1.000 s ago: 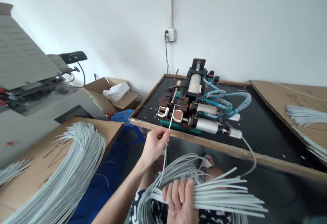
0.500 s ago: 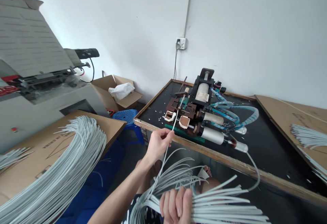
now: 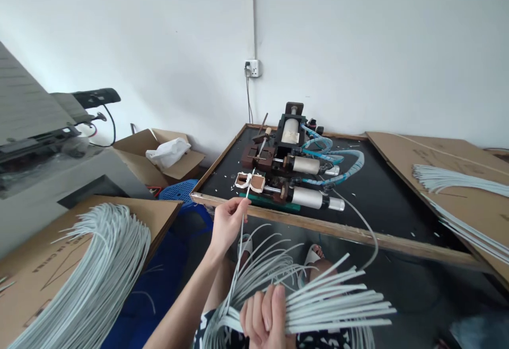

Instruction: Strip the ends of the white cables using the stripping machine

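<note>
My left hand (image 3: 227,224) pinches a single thin white cable (image 3: 248,194) between thumb and fingertips at the table's front edge. The cable runs up between two brown jaws (image 3: 258,182) edged in white, which are pressed together around it. Its far tip ends just short of the dark brown block (image 3: 251,156) of the pneumatic machine (image 3: 304,165). Low in front of me, my right hand (image 3: 263,313) is wrapped round a thick bundle of white cables (image 3: 330,306). Their ends fan out to the right, and the pinched cable leads back toward this bundle.
On cardboard at left lies another big cable bundle (image 3: 107,253). More cables (image 3: 457,179) rest on the cardboard (image 3: 449,153) at right. A blue stool (image 3: 177,190) and open carton (image 3: 159,153) stand behind left. Air hoses (image 3: 352,166) loop over the black tabletop (image 3: 358,206).
The view has turned right, shifting the scene left. The two white-edged jaws, apart before, have closed on the cable. Its tip now shows clear of the brown block. Both hands keep their hold.
</note>
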The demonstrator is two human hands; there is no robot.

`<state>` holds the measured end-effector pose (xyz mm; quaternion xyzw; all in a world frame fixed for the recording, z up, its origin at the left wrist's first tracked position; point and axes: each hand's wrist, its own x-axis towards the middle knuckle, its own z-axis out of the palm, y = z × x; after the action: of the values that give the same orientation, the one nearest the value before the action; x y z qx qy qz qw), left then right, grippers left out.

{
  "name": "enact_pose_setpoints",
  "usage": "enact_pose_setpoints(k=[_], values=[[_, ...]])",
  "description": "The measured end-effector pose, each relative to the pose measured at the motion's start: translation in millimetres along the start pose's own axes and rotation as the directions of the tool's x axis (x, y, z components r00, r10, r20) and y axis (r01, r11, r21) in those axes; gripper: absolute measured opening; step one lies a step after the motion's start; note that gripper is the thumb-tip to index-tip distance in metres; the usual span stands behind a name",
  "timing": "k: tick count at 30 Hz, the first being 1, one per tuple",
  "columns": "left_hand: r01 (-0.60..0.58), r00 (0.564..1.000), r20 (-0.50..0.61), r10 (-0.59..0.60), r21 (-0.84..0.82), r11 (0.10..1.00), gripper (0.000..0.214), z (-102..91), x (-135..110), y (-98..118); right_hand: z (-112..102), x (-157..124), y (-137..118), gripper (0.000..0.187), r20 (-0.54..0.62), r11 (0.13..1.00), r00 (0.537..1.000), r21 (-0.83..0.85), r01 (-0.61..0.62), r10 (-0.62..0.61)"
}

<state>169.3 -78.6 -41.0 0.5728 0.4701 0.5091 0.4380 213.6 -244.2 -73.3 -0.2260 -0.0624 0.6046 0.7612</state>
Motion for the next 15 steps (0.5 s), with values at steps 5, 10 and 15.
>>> enact_pose_setpoints(k=[5,10,15], values=[[-0.039,0.996,0.079,0.037,0.029,0.999,0.035,-4.0,5,0,13,-9,0,0.071,-0.058,1.0,0.998,0.014,-0.007,0.008],[-0.081,0.991,0.123,0.062,0.161,0.984,0.032,-9.9,3,4,19,-12,1,0.075,-0.074,0.999,0.996,0.003,-0.048,0.048],[-0.114,0.981,0.179,0.071,0.237,0.965,0.031,-15.9,-32,24,20,-17,10,0.076,-0.113,0.999,0.992,-0.015,-0.052,0.05]])
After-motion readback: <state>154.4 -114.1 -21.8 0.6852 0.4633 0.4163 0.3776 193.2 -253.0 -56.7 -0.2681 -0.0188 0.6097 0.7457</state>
